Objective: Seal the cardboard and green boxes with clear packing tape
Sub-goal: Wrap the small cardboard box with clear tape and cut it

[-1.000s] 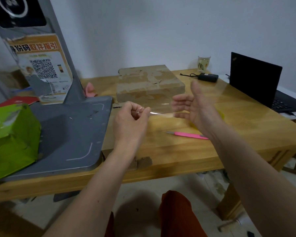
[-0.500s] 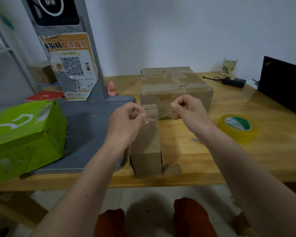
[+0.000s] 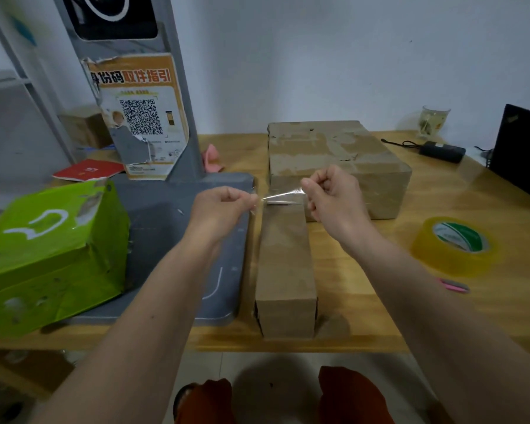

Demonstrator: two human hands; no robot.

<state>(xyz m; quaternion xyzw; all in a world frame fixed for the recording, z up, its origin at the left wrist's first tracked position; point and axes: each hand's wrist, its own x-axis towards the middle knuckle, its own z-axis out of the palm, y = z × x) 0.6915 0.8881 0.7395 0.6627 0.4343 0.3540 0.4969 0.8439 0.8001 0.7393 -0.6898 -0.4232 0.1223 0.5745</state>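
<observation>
Stretching between your two hands is a short strip (image 3: 283,198) of clear tape, held over the far end of the narrow box (image 3: 285,264). Your left hand (image 3: 224,209) pinches one end between thumb and curled fingers; your right hand (image 3: 334,195) pinches the other end the same way, fingers folded in. Whether the strip touches the box top, you cannot tell from here.

The narrow box lies lengthwise toward you on the table (image 3: 364,301), its near end at the table's front edge, just beside the grey base (image 3: 172,228) on its left. Behind it sits the big box (image 3: 334,160), flat, with patchy old tape marks on top. The green box (image 3: 49,252) rests tilted on the grey base, well to the left of your hands.

The tape roll (image 3: 455,244) lies flat on the table to the right, near your right forearm. A pink tool (image 3: 455,285) peeks out just beyond that forearm. A black adapter (image 3: 441,151) and a glass (image 3: 435,120) stand at the far right.
</observation>
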